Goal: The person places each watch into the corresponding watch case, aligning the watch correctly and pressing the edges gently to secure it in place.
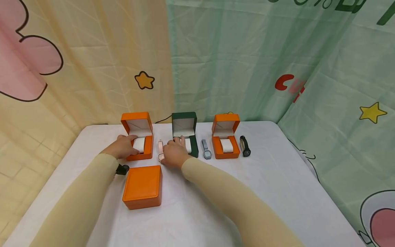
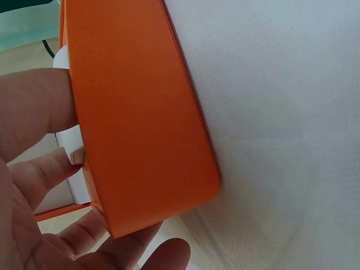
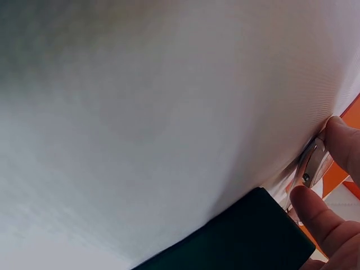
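Observation:
An open orange box [image 1: 145, 151] stands at the left of a row, with a white cushion [image 1: 140, 144] inside. My left hand [image 1: 121, 146] reaches into it, thumb and fingers curled about the cushion. In the left wrist view the left hand [image 2: 56, 135] straddles the orange box wall [image 2: 135, 112], a finger touching the cushion [image 2: 70, 149]. A pink watch [image 1: 160, 151] lies between that box and an open green box [image 1: 184, 132]. My right hand [image 1: 172, 152] pinches the pink watch; in the right wrist view the right hand [image 3: 323, 174] has a fingertip on each side of the watch case [image 3: 313, 163].
A shut orange box [image 1: 142, 187] lies near me, left of centre. Further right sit a grey watch [image 1: 206, 150], another open orange box [image 1: 226, 137] with a cushion, and a black watch [image 1: 245, 146]. White cloth covers the table [image 1: 277, 192]; curtains hang behind.

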